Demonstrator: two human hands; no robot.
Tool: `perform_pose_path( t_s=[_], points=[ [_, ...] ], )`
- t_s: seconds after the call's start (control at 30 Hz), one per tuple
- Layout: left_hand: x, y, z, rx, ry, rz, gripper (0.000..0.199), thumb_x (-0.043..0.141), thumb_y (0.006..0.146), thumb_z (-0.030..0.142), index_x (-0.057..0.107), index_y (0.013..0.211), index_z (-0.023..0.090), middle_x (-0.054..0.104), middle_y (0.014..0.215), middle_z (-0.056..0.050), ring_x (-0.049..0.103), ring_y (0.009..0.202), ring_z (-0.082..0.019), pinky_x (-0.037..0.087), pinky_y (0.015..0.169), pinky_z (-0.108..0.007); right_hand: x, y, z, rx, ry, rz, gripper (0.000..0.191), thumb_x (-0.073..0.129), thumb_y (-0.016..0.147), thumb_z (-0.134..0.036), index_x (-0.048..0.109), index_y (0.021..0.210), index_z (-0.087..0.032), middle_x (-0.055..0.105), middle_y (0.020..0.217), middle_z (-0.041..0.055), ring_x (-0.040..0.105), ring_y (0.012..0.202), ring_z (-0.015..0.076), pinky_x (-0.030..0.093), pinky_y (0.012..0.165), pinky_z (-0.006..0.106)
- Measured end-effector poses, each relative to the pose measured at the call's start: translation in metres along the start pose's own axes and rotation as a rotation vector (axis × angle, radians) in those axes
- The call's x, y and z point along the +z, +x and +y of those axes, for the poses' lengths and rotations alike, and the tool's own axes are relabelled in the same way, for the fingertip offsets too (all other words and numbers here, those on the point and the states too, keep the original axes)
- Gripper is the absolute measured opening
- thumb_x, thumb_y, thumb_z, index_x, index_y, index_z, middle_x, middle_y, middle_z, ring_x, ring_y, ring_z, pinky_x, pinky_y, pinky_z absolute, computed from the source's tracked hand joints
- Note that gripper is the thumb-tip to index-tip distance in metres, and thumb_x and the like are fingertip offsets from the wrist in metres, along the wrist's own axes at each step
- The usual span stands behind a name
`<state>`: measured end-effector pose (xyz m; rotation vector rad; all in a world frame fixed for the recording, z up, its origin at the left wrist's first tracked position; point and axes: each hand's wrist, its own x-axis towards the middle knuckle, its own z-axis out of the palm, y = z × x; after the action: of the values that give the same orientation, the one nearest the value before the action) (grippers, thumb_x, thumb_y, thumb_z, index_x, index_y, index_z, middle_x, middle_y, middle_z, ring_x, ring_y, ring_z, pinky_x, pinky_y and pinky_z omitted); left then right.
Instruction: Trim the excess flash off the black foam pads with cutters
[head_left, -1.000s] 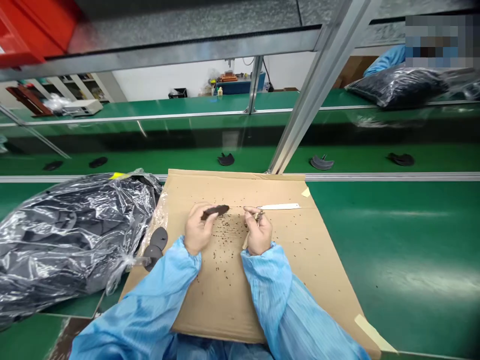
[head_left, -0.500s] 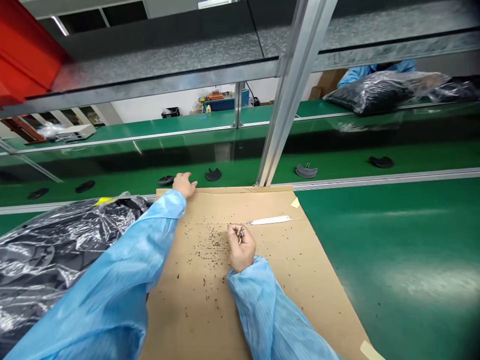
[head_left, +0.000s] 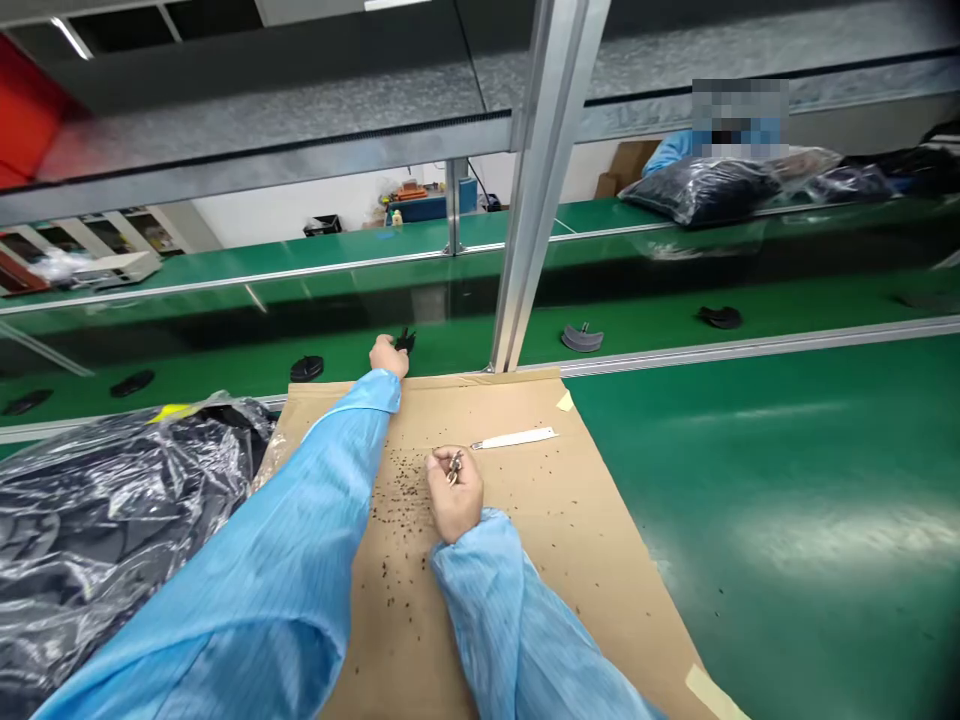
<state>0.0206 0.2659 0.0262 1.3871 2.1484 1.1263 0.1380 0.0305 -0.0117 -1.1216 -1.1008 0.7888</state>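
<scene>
My left hand (head_left: 389, 356) reaches over the far edge of the cardboard sheet to the green belt. Its fingers are closed on a black curved part (head_left: 406, 341), which looks tipped up; the fingertips are mostly hidden behind the hand. My right hand (head_left: 456, 497) is over the cardboard sheet (head_left: 517, 590), closed around a small metal tool (head_left: 454, 468), whose kind I cannot make out. Many tiny dark scraps (head_left: 401, 490) lie scattered left of that hand. Just beyond it rests a white-handled blade-like tool (head_left: 515, 438).
More black parts, such as a round one (head_left: 307, 369) and a curved one (head_left: 582, 338), lie spaced along the green belt (head_left: 465, 345). A large plastic bag of dark pieces (head_left: 112, 530) fills the left side. A metal post (head_left: 536, 190) rises behind the cardboard. Another person sits across.
My left hand has moved right from beside the round part to the curved part and closed on it. My right hand keeps its grip on the metal tool. The view has shifted.
</scene>
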Motion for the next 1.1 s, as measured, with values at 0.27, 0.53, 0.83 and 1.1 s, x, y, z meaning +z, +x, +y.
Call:
perform_pose_path(
  t_s=[0.27, 0.53, 0.83, 1.1],
  points=[
    [-0.072, -0.081, -0.005, 0.039, -0.398, -0.001, 0.021, 0.056, 0.083, 0.028, 0.061, 0.098, 0.014, 0.068, 0.098, -0.007, 0.063, 0.085, -0.015, 0.048, 0.074, -0.026, 0.002, 0.004, 0.011, 0.069, -0.006, 0.013, 0.045, 0.063, 0.069, -0.041, 0.053, 0.105, -0.017, 0.052, 0.088, 0.0036, 0.054, 0.079, 0.0182, 0.046, 0.076, 0.034],
    [-0.154, -0.194, -0.062, -0.216, -1.051, -0.356, 0.042, 0.079, 0.063, 0.023, 0.055, 0.097, 0.017, 0.066, 0.097, -0.005, 0.064, 0.081, -0.015, 0.051, 0.068, -0.027, -0.006, 0.0, 0.006, -0.001, -0.121, -0.053, 0.05, 0.053, 0.08, -0.049, 0.052, 0.116, -0.013, 0.059, 0.087, 0.006, 0.057, 0.076, 0.0186, 0.047, 0.077, 0.035],
    [-0.143, -0.205, -0.116, -0.171, -1.22, -0.328, 0.042, 0.077, 0.067, 0.027, 0.061, 0.104, 0.015, 0.067, 0.11, -0.008, 0.063, 0.099, -0.019, 0.052, 0.082, -0.03, -0.013, -0.003, 0.006, -0.1, -0.149, -0.191, 0.041, 0.053, 0.085, -0.045, 0.056, 0.111, -0.013, 0.064, 0.089, 0.0086, 0.061, 0.086, 0.0203, 0.048, 0.082, 0.036],
    [-0.147, -0.21, -0.116, -0.324, -1.27, -0.57, 0.042, 0.072, 0.074, 0.031, 0.056, 0.11, 0.015, 0.067, 0.08, -0.006, 0.063, 0.066, -0.016, 0.049, 0.051, -0.024, -0.004, -0.023, -0.013, -0.362, -0.431, -0.259, 0.031, 0.058, 0.085, -0.039, 0.061, 0.104, -0.015, 0.064, 0.081, 0.006, 0.06, 0.073, 0.0184, 0.049, 0.073, 0.033]
  ],
)
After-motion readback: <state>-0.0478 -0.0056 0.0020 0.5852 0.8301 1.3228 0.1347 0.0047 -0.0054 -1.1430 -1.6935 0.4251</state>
